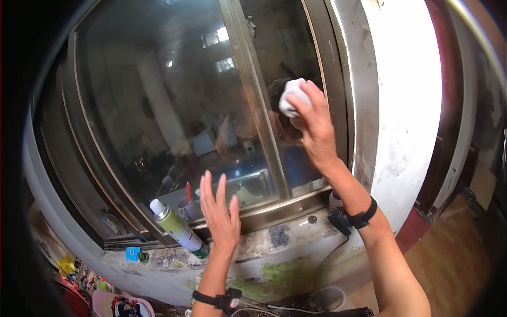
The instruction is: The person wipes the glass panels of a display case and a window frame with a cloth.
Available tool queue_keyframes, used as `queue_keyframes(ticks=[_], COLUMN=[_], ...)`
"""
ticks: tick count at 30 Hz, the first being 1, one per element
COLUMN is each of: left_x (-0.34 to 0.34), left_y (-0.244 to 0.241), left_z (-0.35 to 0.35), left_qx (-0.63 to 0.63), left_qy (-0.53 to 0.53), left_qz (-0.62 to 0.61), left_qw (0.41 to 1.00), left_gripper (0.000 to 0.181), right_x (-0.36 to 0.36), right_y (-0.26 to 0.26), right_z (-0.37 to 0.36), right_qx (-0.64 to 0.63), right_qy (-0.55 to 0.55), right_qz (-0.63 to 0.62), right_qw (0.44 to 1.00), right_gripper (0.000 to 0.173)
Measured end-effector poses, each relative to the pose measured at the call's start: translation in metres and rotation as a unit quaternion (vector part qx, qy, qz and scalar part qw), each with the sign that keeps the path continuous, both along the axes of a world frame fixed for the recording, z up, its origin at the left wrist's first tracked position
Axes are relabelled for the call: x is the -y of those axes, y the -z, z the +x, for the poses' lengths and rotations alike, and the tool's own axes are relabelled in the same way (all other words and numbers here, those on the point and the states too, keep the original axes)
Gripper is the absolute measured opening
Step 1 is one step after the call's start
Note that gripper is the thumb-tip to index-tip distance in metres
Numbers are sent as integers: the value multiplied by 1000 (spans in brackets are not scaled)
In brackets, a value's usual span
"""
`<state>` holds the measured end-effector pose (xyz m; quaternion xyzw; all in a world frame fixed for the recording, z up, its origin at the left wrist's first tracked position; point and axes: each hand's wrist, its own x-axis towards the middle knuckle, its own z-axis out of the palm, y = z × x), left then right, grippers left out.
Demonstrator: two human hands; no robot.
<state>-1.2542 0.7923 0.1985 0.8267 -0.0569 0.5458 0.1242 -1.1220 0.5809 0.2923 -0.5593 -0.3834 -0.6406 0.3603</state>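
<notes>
My right hand (317, 123) grips a bunched white cloth (293, 97) at the narrow right pane of a sliding window, close to its right frame. The fingers are curled over the cloth, which seems to touch the glass. My left hand (220, 214) is raised with its fingers apart and holds nothing, in front of the lower part of the large window pane (158, 99). Just left of it a green and white spray can (178, 228) with a white cap stands on the sill. Both wrists wear black straps.
On the worn sill (253, 241) lie a key (312, 219), a blue packet (132, 253) and a small green cap (143, 257). A bottle (335, 201) stands near my right forearm. Below are loose cables (293, 307) and a pink basin (99, 303) with cloth items.
</notes>
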Motion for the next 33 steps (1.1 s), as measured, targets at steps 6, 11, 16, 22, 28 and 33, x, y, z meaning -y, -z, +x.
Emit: queue_keyframes(ticks=[6, 11, 16, 22, 28, 33], left_x=[11, 4, -5, -8, -1, -14], left_y=[-60, -105, -128, -127, -128, -127], left_z=[60, 93, 119, 125, 122, 117], left_qx=[82, 160, 199, 200, 191, 202], left_qy=[-54, -62, -98, -92, -74, -96], left_qz=[101, 159, 166, 160, 159, 161], left_qw=[990, 972, 961, 962, 966, 961], left_gripper=[48, 52, 51, 50, 49, 51], right_x=[-20, -19, -23, -32, -38, -48], right_y=[20, -1, -47, -126, -91, -12], right_z=[47, 47, 63, 65, 74, 46], right_qx=[-14, 14, 51, 186, 82, 6], right_qy=[147, 173, 205, 284, 235, 122], right_qz=[-99, -114, -98, -21, -36, -93], right_qw=[984, 978, 973, 941, 968, 988], right_gripper=[56, 57, 53, 43, 56, 55])
